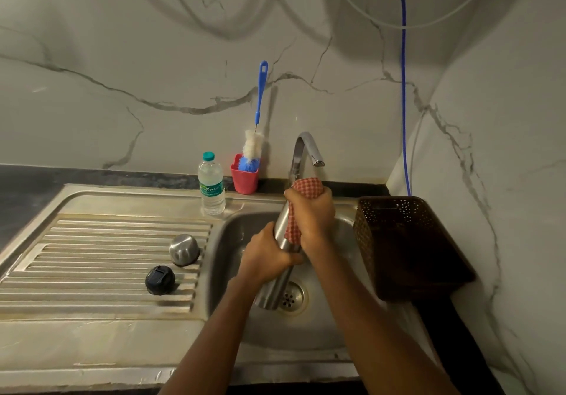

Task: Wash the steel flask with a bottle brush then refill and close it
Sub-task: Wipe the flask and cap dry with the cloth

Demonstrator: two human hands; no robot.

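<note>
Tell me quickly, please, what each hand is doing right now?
Left hand: gripping the steel flask around its middle, over the sink.
Right hand: gripping a red checked cloth wrapped over the flask's upper end.

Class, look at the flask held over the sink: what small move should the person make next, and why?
Probably slide the checked cloth down the flask with the right hand while the left hand steadies it: the brush stands in its cup, so washing looks done.
</note>
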